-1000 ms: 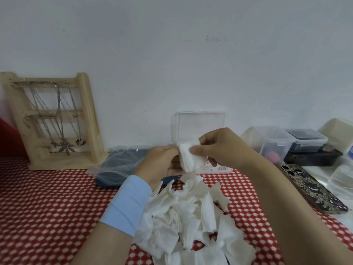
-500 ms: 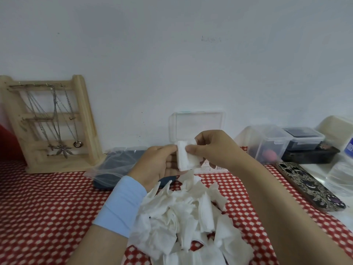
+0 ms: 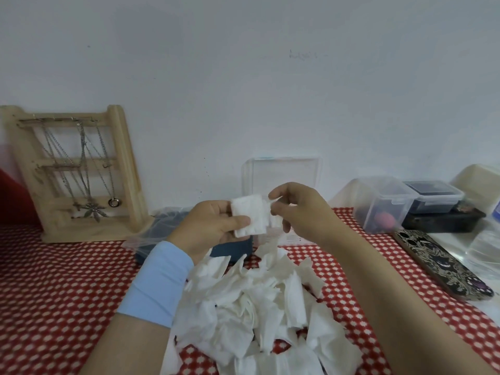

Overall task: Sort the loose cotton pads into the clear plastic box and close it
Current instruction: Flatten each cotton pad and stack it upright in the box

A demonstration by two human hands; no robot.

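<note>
One cotton pad (image 3: 249, 217) | left hand (image 3: 211, 231) fingers (image 3: 238, 221) pinch it | right hand (image 3: 300, 209) curled, maybe touching

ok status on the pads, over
Left hand pinches a cotton pad; right hand at its edge, grip unclear. Clear plastic box open behind the hands. Big pile of loose pads in front, unsorted. Nothing between hands and box.

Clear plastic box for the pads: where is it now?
Head view, centre: the clear plastic box stands behind the left hand and right hand, lid raised, with a dark blue case to its left.
</note>
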